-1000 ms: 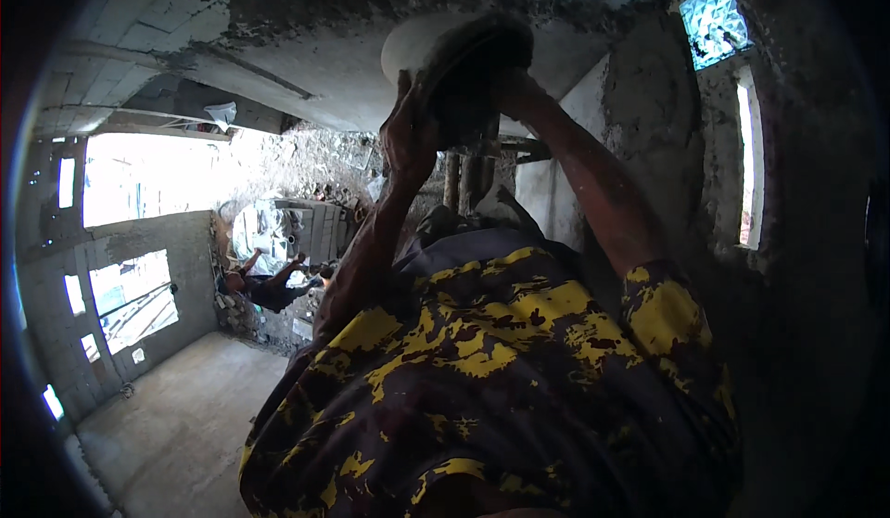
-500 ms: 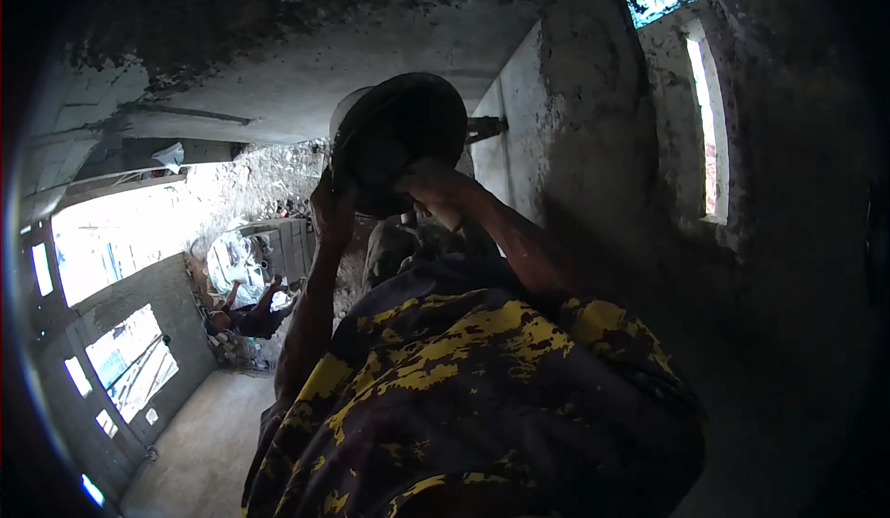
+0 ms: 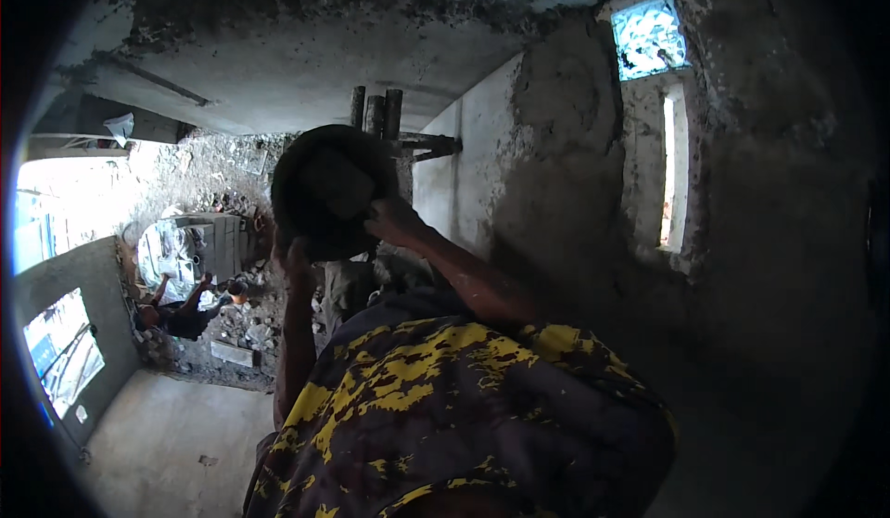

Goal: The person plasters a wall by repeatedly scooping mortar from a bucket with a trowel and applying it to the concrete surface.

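A dark round tub (image 3: 298, 184) is held out in front of my body, its open mouth facing up toward me. Inside it shows a paler grey patch (image 3: 343, 187), too dim to name. My left hand (image 3: 295, 260) grips the near left part of the rim, its fingers partly lost in shadow. On the right side of the rim is my right hand (image 3: 397, 223), its fingers closed over the edge. Below the tub, my legs and feet are mostly hidden in the dark.
Beyond the tub stands a rough wooden frame (image 3: 393, 115) by a plastered wall (image 3: 482, 128). Rubble (image 3: 264, 332) covers the ground to the left, with a pale block (image 3: 232, 353) and a grey stack (image 3: 218, 244). Another person (image 3: 181, 319) is beside that stack.
The tub has shifted left and lower in the picture, and its mouth has tipped toward me, baring the pale patch inside. My right hand has moved from across the tub to its right rim.
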### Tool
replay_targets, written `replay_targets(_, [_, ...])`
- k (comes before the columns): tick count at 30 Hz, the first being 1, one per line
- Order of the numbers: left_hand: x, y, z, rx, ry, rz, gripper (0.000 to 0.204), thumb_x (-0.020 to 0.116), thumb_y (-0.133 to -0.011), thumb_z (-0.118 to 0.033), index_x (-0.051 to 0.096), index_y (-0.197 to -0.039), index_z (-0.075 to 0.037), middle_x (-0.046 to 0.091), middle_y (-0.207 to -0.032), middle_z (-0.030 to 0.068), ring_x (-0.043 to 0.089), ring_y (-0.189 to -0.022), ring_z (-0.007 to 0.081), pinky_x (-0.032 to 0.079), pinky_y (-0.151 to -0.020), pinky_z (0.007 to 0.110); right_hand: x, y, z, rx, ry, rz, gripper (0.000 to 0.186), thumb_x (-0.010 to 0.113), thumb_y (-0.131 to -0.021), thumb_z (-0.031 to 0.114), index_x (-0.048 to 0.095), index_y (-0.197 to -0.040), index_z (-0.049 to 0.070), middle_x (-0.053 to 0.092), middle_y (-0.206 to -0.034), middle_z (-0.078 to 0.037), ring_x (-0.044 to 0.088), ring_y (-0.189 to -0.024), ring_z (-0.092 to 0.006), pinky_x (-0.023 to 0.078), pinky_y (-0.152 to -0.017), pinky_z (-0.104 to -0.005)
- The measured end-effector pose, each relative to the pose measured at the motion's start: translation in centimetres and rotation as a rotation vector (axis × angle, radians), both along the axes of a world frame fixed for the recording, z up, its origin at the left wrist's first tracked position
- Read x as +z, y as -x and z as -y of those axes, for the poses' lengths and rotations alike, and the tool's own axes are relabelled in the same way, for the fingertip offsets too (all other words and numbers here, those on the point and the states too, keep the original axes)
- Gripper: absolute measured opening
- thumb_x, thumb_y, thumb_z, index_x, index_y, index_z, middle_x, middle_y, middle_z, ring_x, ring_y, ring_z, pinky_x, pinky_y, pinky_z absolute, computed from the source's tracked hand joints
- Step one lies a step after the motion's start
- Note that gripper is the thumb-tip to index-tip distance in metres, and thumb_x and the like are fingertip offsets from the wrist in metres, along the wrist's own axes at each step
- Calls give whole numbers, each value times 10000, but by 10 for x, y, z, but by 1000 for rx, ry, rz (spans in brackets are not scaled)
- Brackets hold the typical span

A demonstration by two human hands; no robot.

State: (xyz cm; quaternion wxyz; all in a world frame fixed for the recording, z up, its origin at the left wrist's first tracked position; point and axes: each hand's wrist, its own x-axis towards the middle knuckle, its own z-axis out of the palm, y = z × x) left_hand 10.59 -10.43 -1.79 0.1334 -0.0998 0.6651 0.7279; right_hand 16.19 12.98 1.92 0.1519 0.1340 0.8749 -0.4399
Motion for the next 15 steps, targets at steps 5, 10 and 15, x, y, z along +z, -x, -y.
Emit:
replay_targets(5, [-60, 11, 74, 183, 60, 286, 322, 548, -789, -75, 505, -1100, 0, 550, -970, 97, 553, -858, 204, 497, -725, 316, 41, 39, 26, 164, -2, -121, 308, 596, -742, 279, 556, -805, -19, 575, -701, -221, 596, -707, -370, 464, -629, -435])
replay_targets(10, [-60, 11, 133, -163, 557, 59, 283, 527, -814, -102, 549, -1080, -7, 515, -1086, 149, 542, -957, 247, 495, -778, 346, 110, 65, 38, 262, 225, -217, 264, 569, -772, 235, 552, -803, -26, 576, -682, -208, 596, -671, -356, 471, -615, -427])
replay_targets(15, [-5, 15, 123, 30, 546, -147, 308, 521, -850, -158, 549, -1109, 8, 496, -1141, 166, 519, -1002, 267, 485, -792, 359, 113, 79, 0, 426, 663, -55, 261, 579, -777, 232, 589, -848, -18, 620, -765, -167, 614, -706, -301, 479, -637, -401])
